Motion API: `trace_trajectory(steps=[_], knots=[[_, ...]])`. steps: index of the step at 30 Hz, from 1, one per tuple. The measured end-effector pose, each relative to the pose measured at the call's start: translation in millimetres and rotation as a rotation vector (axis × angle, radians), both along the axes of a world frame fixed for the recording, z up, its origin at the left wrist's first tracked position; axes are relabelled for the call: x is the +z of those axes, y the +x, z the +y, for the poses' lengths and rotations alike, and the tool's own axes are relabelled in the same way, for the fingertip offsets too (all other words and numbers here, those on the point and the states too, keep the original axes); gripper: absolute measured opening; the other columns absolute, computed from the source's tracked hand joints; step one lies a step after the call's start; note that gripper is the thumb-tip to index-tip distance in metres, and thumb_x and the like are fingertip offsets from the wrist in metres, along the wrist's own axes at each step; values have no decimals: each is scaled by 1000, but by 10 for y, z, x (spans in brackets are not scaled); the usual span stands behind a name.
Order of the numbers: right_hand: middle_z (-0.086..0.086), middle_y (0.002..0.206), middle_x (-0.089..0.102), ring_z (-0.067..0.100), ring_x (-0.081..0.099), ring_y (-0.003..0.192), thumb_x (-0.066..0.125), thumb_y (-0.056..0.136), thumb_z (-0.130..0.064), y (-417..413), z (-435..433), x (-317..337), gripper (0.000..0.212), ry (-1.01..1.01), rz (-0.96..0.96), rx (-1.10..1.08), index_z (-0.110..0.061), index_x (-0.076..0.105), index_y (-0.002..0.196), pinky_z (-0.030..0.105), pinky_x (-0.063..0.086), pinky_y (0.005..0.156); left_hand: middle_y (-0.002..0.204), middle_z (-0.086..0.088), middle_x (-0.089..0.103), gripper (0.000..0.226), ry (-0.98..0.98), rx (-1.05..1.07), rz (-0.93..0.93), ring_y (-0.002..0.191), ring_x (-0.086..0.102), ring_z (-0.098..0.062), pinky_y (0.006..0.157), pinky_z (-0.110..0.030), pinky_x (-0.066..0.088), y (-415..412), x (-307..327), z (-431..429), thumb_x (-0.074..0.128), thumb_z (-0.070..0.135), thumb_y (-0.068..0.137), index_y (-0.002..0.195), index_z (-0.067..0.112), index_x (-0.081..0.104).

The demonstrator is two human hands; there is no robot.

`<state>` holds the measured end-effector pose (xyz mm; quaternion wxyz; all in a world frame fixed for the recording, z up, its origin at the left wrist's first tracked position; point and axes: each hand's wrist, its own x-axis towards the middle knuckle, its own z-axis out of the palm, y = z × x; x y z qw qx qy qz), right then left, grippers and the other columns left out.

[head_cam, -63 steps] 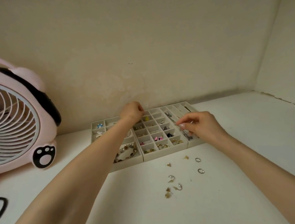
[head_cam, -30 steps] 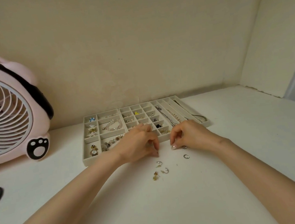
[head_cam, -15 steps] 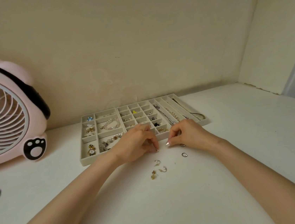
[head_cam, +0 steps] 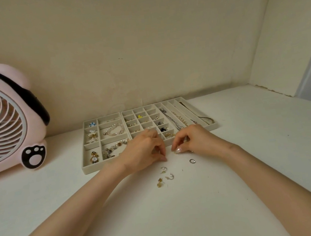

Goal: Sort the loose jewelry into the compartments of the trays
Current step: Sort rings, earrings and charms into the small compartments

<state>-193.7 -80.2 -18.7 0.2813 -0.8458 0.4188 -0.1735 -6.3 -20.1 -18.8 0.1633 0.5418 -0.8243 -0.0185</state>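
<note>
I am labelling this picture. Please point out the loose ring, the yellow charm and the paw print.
ring [head_cam: 192, 163]: head view, its band.
yellow charm [head_cam: 140, 116]: head view, its middle.
paw print [head_cam: 33, 160]: head view, its large pad.

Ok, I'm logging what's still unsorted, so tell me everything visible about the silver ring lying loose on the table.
The silver ring is a small plain band of shiny grey metal, lying flat on the white table in front of the trays. It sits right of the other loose pieces, close by the right hand, which seems not to touch it.
</note>
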Motion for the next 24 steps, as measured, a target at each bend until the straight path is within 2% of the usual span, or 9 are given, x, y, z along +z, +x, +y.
trace_trajectory(steps=[3, 5, 12, 15, 17, 19, 21, 24], knots=[[-5, 80, 68, 11, 60, 76, 79, 73, -16, 37, 13, -22, 10, -64, 43, 3, -23, 75, 79, 29, 48, 73, 85, 5, 47, 15, -12, -3, 5, 85, 39, -9, 69, -22, 30, -12, -10, 3, 71, 33, 79, 86, 20, 69], [-5, 81, 68, 7, 58, 75, 78, 74, -15, 34, 14, -21, 10, -63, 32, 5, -24, 75, 79, 29, 47, 74, 85, 5, 48, 13, -15, -5, 16, 84, 39, -9, 68, -22, 30, -3, -8, 6, 70, 32, 79, 86, 21, 69], [-11, 80, 62, -10, 51, 64, 70, 81, -7, 7, 38, -16, 18, -42, 12, 56, -24, 76, 86, 9, 39, 63, 87, 3, 52, 8, 4, -12, 57, 82, 40, -9, 65, -8, 30, 65, 50, 30, 65, 21, 85, 89, 21, 72], [-11, 80, 61, -5, 52, 67, 70, 81, -8, 7, 60, -10, 18, -39, 9, 54, -23, 77, 88, 9, 41, 65, 86, 7, 50, 13, -4, 1, 82, 84, 42, -7, 67, -8, 31, 89, 89, 20, 64, 13, 85, 89, 23, 72], [-9, 83, 63, 0, 55, 72, 70, 81, -7, 7, 60, -14, 19, -42, 2, 51, -23, 76, 90, 10, 43, 67, 82, 12, 46, 16, -7, -2, 91, 79, 40, 0, 67, -7, 30, 100, 113, 9, 64, 10, 84, 89, 22, 72], [-4, 87, 67, 8, 61, 79, 69, 81, -5, -2, 45, -25, 20, -35, -17, 39, -22, 76, 90, 19, 48, 74, 79, 17, 42, 15, -11, 9, 87, 76, 40, 5, 64, -7, 29, 113, 124, -2, 66, 10, 83, 88, 23, 71], [-1, 88, 69, 11, 62, 80, 68, 81, -4, -11, 28, -37, 21, -29, -30, 30, -22, 76, 89, 21, 49, 73, 80, 16, 43, 13, -10, 10, 84, 77, 41, 1, 65, -9, 30, 109, 113, -8, 68, 12, 82, 88, 22, 71], [0, 86, 69, 4, 56, 70, 70, 80, -5, -5, 27, -48, 20, -29, -34, 26, -22, 76, 88, 17, 45, 69, 83, 10, 45, 10, 12, 10, 66, 84, 40, -7, 66, -11, 31, 55, 81, 17, 71, 25, 80, 89, 22, 71]])
